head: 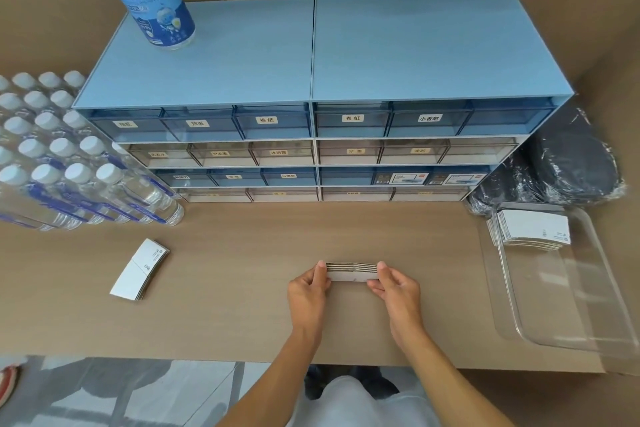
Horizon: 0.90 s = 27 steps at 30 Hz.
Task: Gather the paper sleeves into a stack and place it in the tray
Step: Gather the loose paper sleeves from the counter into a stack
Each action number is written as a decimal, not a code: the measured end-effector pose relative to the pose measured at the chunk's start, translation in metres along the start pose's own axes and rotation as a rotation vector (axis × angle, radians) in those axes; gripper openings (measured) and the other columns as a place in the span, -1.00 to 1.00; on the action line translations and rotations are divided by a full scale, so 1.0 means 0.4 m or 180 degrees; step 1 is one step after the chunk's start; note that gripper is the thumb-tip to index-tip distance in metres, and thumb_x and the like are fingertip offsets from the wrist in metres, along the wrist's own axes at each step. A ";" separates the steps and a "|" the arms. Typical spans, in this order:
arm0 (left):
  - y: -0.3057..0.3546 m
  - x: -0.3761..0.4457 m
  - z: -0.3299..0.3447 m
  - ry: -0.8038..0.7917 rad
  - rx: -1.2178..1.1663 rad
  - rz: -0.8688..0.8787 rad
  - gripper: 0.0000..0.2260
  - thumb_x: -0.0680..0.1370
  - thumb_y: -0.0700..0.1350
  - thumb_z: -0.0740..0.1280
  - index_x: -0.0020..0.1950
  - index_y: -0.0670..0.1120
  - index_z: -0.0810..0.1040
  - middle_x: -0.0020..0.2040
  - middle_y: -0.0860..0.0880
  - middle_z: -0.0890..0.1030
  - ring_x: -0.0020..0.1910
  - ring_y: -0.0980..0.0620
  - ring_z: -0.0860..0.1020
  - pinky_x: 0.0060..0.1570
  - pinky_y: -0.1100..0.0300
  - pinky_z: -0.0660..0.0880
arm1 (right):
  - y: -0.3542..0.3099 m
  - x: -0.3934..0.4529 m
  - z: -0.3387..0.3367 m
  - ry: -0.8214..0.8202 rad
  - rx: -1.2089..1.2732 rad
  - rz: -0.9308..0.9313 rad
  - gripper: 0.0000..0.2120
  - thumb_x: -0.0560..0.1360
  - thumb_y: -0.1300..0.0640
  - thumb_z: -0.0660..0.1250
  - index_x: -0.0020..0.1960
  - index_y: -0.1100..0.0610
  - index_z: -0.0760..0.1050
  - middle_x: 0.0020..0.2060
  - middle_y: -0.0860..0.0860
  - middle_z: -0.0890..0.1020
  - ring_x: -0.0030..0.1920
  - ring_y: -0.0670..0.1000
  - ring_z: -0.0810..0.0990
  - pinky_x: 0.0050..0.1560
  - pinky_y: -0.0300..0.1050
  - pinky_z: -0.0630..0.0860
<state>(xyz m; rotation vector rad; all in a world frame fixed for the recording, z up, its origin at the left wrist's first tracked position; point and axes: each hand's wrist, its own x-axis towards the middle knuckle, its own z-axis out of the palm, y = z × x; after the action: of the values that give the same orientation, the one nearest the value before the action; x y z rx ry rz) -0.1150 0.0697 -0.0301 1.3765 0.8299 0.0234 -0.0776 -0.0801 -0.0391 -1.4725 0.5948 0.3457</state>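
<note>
White paper sleeves [351, 272], a small stack on edge, sit pinched between my left hand [308, 291] and right hand [394, 291]. To the stack's right lies the clear tray [568, 295], holding another sleeve pile [533, 230].

I see 3 groups of paper sleeves and 1 tray. The stack of sleeves [352, 272] at the table's middle stands on its long edge, white face toward me, brown corrugated edges showing along its top, pinched at both ends between my left hand [309, 289] and right hand [396, 289]. A second pile of sleeves [140, 268] lies flat to the left, white, curved, slightly fanned, running diagonally. A third pile [531, 229] rests in the far end of the clear tray [561, 298], flat and white with small print at its right corner, some sleeves spilling over the tray's left rim. The tray sits at the table's right edge.
</note>
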 end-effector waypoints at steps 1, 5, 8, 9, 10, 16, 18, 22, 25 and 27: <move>0.000 -0.002 0.009 0.0101 0.0004 0.0012 -0.65 0.63 0.01 0.30 -0.27 -0.08 0.71 -0.26 -0.08 0.69 -0.24 0.09 0.61 -0.12 0.28 0.56 | 0.003 -0.001 0.003 0.0027 -0.0014 -0.0012 -0.78 0.54 0.00 0.37 -0.14 0.13 0.68 -0.33 0.04 0.73 -0.21 0.03 0.73 -0.01 -0.08 0.62; -0.002 -0.006 0.031 0.0329 0.0140 0.0033 -0.63 0.64 -0.02 0.28 -0.23 -0.17 0.71 -0.26 -0.12 0.68 -0.23 0.03 0.60 -0.08 0.12 0.57 | 0.010 -0.003 0.009 0.0123 0.0014 -0.0012 -0.77 0.53 -0.03 0.38 -0.11 0.12 0.68 -0.30 0.02 0.75 -0.19 0.03 0.73 -0.02 -0.09 0.62; -0.004 -0.004 0.029 0.0403 0.0269 0.0097 -0.63 0.64 -0.02 0.28 -0.22 -0.19 0.71 -0.25 -0.17 0.71 -0.24 0.05 0.63 -0.17 0.27 0.57 | 0.005 0.000 0.014 0.0204 0.0008 -0.0028 -0.79 0.53 0.00 0.38 -0.19 0.09 0.67 -0.35 0.04 0.73 -0.23 0.04 0.72 -0.03 -0.04 0.64; -0.003 -0.002 0.027 0.0414 0.0276 0.0099 -0.63 0.64 -0.02 0.28 -0.24 -0.19 0.70 -0.27 -0.15 0.70 -0.25 0.06 0.63 -0.20 0.33 0.55 | 0.004 0.000 0.016 0.0219 -0.0005 -0.0033 -0.79 0.53 0.01 0.38 -0.21 0.07 0.67 -0.37 0.05 0.73 -0.24 0.04 0.72 -0.03 -0.03 0.64; -0.002 -0.001 0.026 0.0415 0.0277 0.0077 -0.62 0.64 -0.03 0.28 -0.26 -0.20 0.68 -0.29 -0.12 0.68 -0.25 0.06 0.62 -0.23 0.36 0.54 | 0.003 0.000 0.018 0.0232 -0.0021 -0.0040 -0.79 0.53 0.01 0.38 -0.22 0.06 0.67 -0.37 0.05 0.73 -0.24 0.05 0.72 -0.03 -0.02 0.64; 0.005 -0.001 0.046 0.0596 0.0022 -0.0106 -0.74 0.64 -0.08 0.28 -0.12 -0.14 0.70 -0.21 -0.09 0.72 -0.27 0.07 0.64 -0.17 0.24 0.54 | 0.003 -0.005 0.020 0.0228 -0.0089 -0.0103 -0.78 0.54 0.00 0.36 -0.20 0.06 0.68 -0.35 0.05 0.73 -0.24 0.01 0.73 0.00 0.00 0.65; 0.007 0.002 0.049 0.0544 -0.0084 -0.0119 -0.75 0.65 -0.11 0.26 -0.02 -0.21 0.67 -0.16 -0.11 0.71 -0.26 0.06 0.61 -0.17 0.24 0.54 | 0.003 -0.004 0.019 0.0222 -0.0119 -0.0103 -0.77 0.55 -0.01 0.35 -0.17 0.08 0.68 -0.36 0.05 0.73 -0.23 0.02 0.73 0.01 0.01 0.65; 0.000 -0.012 0.055 0.0373 -0.0139 0.0004 -0.67 0.68 -0.08 0.19 -0.15 -0.19 0.63 -0.30 -0.01 0.61 -0.30 0.08 0.54 -0.15 0.18 0.53 | 0.005 -0.005 0.029 0.0263 -0.0085 -0.0030 -0.75 0.56 -0.01 0.32 -0.17 0.09 0.67 -0.36 0.02 0.72 -0.19 0.07 0.73 0.05 0.06 0.65; -0.003 -0.024 0.066 0.0431 -0.0313 -0.0021 -0.65 0.68 -0.05 0.18 -0.18 -0.05 0.68 -0.29 0.01 0.68 -0.28 0.11 0.61 -0.19 0.27 0.59 | 0.012 -0.013 0.041 0.0358 0.0004 0.0037 -0.72 0.58 -0.03 0.30 -0.12 0.12 0.68 -0.31 0.06 0.73 -0.17 0.08 0.74 0.06 0.06 0.64; -0.001 -0.024 0.069 0.0473 -0.0418 -0.0087 -0.65 0.68 -0.04 0.19 -0.17 -0.06 0.70 -0.26 -0.01 0.71 -0.26 0.09 0.64 -0.19 0.29 0.60 | 0.013 -0.017 0.043 0.0376 0.0017 0.0046 -0.70 0.59 -0.03 0.28 -0.10 0.13 0.68 -0.28 0.08 0.74 -0.18 0.03 0.74 0.06 0.03 0.64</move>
<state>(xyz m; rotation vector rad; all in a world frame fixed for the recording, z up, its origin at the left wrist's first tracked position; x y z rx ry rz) -0.1076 0.0416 -0.0265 1.2504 0.9542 0.1581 -0.0834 -0.0618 -0.0396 -1.4913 0.7007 0.2693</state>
